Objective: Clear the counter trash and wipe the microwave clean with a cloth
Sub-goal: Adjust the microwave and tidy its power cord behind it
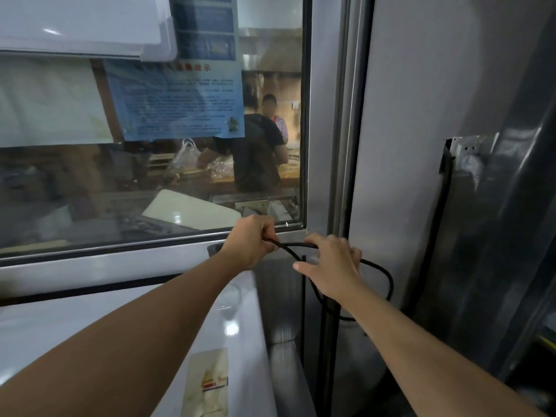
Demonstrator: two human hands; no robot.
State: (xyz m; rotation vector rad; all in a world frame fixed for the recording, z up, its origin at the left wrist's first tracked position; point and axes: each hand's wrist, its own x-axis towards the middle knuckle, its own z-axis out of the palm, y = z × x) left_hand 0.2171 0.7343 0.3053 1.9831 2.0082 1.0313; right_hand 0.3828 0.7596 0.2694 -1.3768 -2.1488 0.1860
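Note:
The white microwave (120,335) fills the lower left, seen from above, with a label sticker on its top near the bottom edge. Its black power cable (388,276) loops behind the right rear corner. My left hand (249,242) grips the cable above that corner, fingers curled round it. My right hand (332,266) holds the same cable a little to the right, where the loop bends down. No cloth and no trash show in this view.
A glass window (150,176) with a blue notice stands right behind the microwave; people work in the kitchen beyond it. A steel wall panel (406,145) and a dark metal cabinet (487,236) close off the right side. A narrow gap runs between microwave and wall.

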